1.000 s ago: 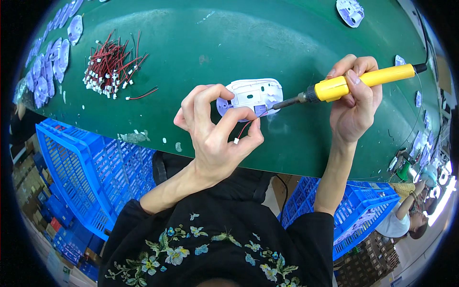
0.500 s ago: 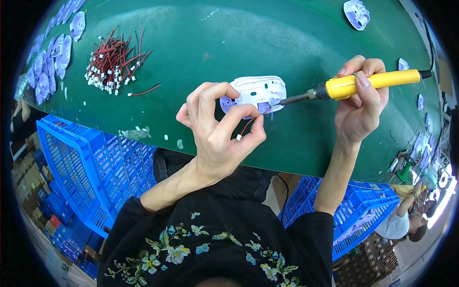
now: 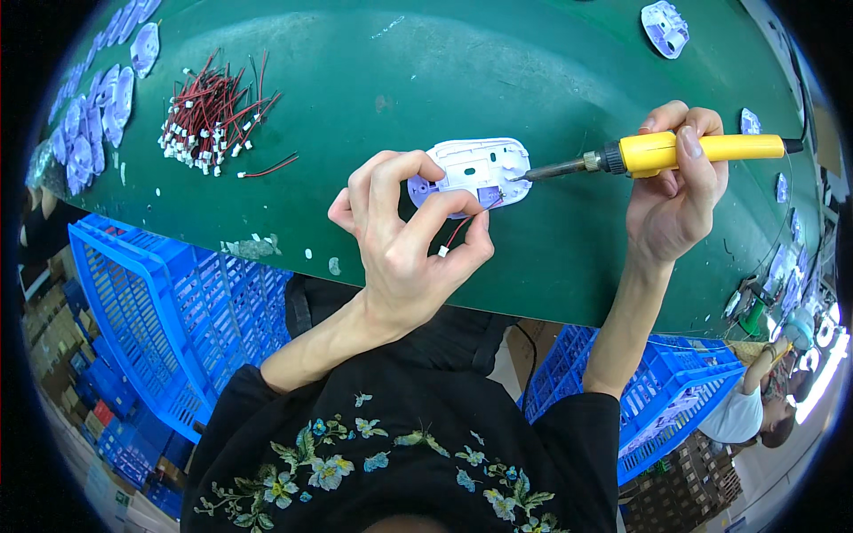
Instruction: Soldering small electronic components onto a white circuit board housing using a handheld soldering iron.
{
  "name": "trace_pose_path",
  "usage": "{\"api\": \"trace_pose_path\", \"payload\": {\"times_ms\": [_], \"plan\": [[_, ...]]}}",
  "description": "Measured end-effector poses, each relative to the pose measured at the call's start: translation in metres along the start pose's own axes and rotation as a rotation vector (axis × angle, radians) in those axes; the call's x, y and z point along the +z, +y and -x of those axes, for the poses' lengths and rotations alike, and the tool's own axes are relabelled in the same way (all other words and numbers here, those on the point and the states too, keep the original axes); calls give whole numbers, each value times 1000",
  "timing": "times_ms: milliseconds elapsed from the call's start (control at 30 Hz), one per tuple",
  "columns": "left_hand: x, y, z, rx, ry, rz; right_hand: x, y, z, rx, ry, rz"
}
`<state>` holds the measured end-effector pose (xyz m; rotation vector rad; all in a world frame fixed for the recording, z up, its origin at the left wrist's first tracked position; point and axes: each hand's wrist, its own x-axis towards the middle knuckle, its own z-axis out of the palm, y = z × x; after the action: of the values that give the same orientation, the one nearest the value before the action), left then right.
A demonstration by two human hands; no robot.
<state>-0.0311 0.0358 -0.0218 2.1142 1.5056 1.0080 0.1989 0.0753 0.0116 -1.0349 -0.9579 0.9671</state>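
Observation:
A white plastic shell (image 3: 484, 158) with small slots and posts lies on the green table in front of me. My left hand (image 3: 404, 231) rests over its left and near edges, thumb and forefinger pinching a thin wire lead (image 3: 459, 232) with red and dark strands and a small white plug. The strands reach into the shell's near right part. My right hand (image 3: 675, 182) grips a yellow soldering iron (image 3: 657, 154) like a pen. Its dark tip points left and sits at the shell's right edge; whether it touches cannot be made out.
A heap of red and black wire leads (image 3: 213, 115) lies at the left, with purple-white shells (image 3: 84, 133) beyond. Another shell (image 3: 665, 29) sits far right. Blue crates (image 3: 178, 302) stand below the table edge. A co-worker (image 3: 746, 409) is at the far right.
The soldering iron and my right hand have shifted slightly to the right, so the tip has drawn back from the wire ends. My left hand keeps its pinch almost unmoved.

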Motion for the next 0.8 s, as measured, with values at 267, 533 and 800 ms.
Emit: {"api": "trace_pose_path", "payload": {"times_ms": [267,533,800], "plan": [[-1,0,1,5,-23,1,-1,-2,1,-3,14,-20],[-32,-10,2,85,-195,26,-1,-1,3,6,-32,-56],[-59,-18,0,228,-377,-18,4,1,7,20,-75,-61]]}}
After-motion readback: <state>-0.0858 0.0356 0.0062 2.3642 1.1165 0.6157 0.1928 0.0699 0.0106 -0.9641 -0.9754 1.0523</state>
